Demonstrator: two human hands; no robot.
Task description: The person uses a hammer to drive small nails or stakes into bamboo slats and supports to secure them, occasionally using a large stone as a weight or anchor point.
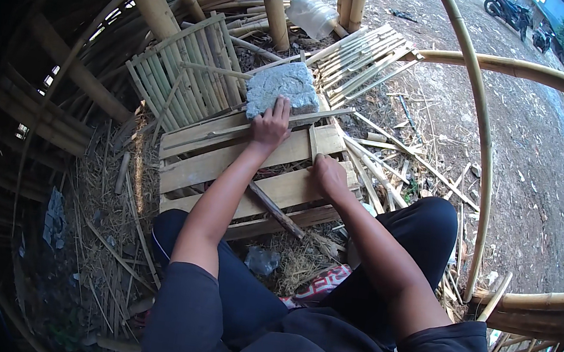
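A grey rough-faced concrete block (272,81) rests at the far edge of a low slatted wooden bench (227,164). My left hand (272,125) reaches to the block, its fingers stretched against the near side and top. A long thin bamboo strip (327,114) lies across the bench beside the block, close to that hand. My right hand (330,177) is closed in a fist on the bench's right part. From it a thin, flat, pale strip (313,141) points away toward the block; its lower end is hidden in the fist.
Bamboo slat panels lean behind the bench at left (197,62) and right (361,63). A dark stick (276,209) crosses the bench's near side. Bamboo offcuts (393,178) litter the ground at right. A curved bamboo pole (478,129) rises there. Motorbikes (509,15) stand farther off.
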